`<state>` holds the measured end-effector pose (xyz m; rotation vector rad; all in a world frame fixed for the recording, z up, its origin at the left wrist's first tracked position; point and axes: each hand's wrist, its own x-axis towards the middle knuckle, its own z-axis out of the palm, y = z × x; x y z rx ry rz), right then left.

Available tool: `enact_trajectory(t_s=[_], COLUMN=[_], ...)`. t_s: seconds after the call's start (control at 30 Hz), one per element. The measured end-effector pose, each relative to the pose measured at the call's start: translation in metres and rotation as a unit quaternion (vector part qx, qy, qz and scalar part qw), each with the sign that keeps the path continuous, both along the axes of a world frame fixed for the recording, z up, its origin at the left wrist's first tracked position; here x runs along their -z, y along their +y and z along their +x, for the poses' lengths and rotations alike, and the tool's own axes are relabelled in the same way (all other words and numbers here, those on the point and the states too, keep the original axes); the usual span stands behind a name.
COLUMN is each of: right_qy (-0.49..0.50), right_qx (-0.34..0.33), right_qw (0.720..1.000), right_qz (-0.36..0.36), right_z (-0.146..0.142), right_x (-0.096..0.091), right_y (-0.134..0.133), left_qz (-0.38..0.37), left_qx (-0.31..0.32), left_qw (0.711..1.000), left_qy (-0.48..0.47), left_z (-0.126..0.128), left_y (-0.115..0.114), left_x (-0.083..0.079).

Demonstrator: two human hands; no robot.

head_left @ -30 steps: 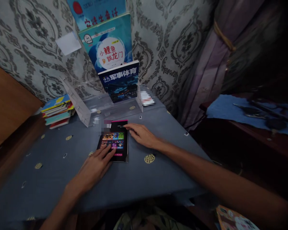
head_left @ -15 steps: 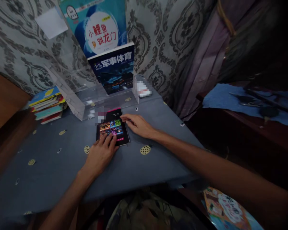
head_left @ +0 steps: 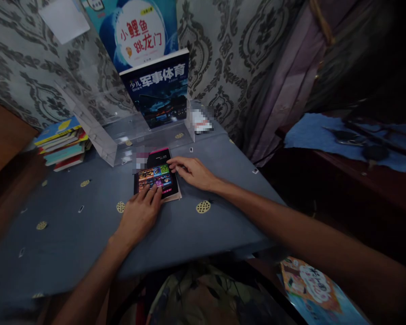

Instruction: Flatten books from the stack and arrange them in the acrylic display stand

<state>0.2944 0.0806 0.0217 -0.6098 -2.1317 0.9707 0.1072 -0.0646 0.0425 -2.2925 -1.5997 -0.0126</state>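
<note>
A small black book (head_left: 155, 174) with a pink top edge and colourful pictures on its cover lies flat on the grey-blue tablecloth (head_left: 88, 234). My left hand (head_left: 142, 212) rests on the book's near end, fingers stretched flat over the cover. My right hand (head_left: 191, 171) lies at the book's right edge, fingers extended and touching its side. Neither hand is closed around the book.
A clear acrylic stand (head_left: 122, 135) behind the book holds a dark blue book (head_left: 160, 85) and a light blue one (head_left: 138, 31) against the patterned wall. A stack of books (head_left: 62, 142) sits far left. A curtain and a dark side table are at right; a colourful book (head_left: 311, 289) lies below.
The view has tilted down and the book with both hands sits slightly higher in the picture. My left hand's fingers have slid a little further onto the cover; the right hand stays at the edge.
</note>
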Motion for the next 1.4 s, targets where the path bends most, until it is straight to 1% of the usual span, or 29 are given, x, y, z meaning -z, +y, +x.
enact_trajectory(t_s=[0.2, 0.37, 0.43, 0.53, 0.67, 0.77, 0.87, 0.97, 1.1, 1.4], right_qy=[-0.005, -0.017, -0.028, -0.058, -0.133, -0.189, -0.234, -0.259, -0.260, -0.256], right_qx=[0.000, 0.003, 0.003, -0.002, -0.020, -0.028, -0.031, -0.033, -0.036, -0.034], right_qw=[1.000, 1.000, 0.999, 0.993, 0.973, 0.958, 0.950, 0.948, 0.950, 0.951], right_qz=[-0.007, 0.010, 0.034, 0.100, 0.185, 0.213, 0.205, 0.183, 0.171, 0.171], right_z=[0.000, 0.000, -0.001, -0.002, -0.005, -0.008, -0.009, -0.010, -0.010, -0.011], right_x=[-0.002, -0.002, -0.001, 0.000, 0.000, 0.002, 0.002, 0.000, -0.002, -0.003], right_y=[-0.001, -0.002, -0.003, -0.008, -0.017, -0.023, -0.027, -0.027, -0.027, -0.027], left_qz=[0.004, 0.016, 0.024, 0.038, 0.050, 0.049, 0.049, 0.040, 0.026, 0.027], left_qx=[-0.009, -0.005, -0.006, -0.004, -0.003, -0.029, -0.053, -0.072, -0.085, -0.090], left_qw=[1.000, 1.000, 0.999, 0.998, 0.992, 0.984, 0.975, 0.968, 0.964, 0.960], left_qy=[-0.011, -0.012, -0.024, -0.050, -0.113, -0.168, -0.212, -0.239, -0.251, -0.262], left_z=[0.002, 0.003, 0.002, 0.000, -0.007, -0.015, -0.024, -0.031, -0.036, -0.040], left_y=[0.000, 0.000, -0.001, 0.001, 0.006, 0.011, 0.017, 0.022, 0.025, 0.027], left_x=[-0.002, -0.003, -0.003, 0.000, 0.006, 0.013, 0.020, 0.024, 0.027, 0.030])
